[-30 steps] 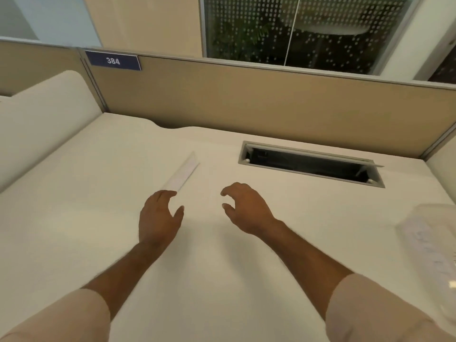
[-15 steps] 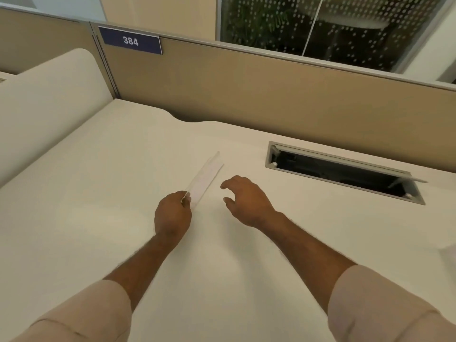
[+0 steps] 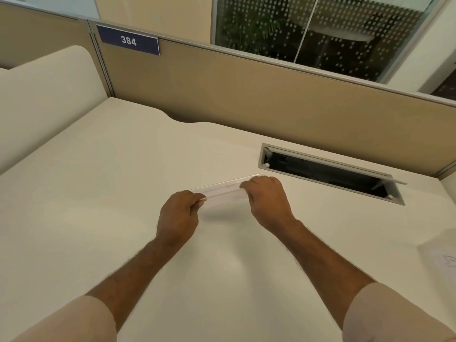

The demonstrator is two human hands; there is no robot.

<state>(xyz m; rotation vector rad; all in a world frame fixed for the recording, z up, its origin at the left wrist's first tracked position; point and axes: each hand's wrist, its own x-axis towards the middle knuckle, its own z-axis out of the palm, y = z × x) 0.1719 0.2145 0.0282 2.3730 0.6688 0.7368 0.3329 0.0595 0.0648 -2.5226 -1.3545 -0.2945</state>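
Note:
A clear plastic ruler (image 3: 222,190) is lifted a little above the white desk (image 3: 98,193), lying roughly left to right, and casts a soft shadow below. My left hand (image 3: 179,215) pinches its left end. My right hand (image 3: 267,201) curls over its right part, and the ruler's far tip sticks out past the fingers.
An open cable slot (image 3: 328,174) with a raised metal flap is cut into the desk to the right of my hands. A tan partition (image 3: 246,95) with a blue "384" sign (image 3: 128,40) runs along the back. A clear plastic container (image 3: 441,255) shows at the right edge.
My left hand pinched the ruler's near end, lifted it off the desk and swung it to lie crosswise. My right hand moved onto its other end.

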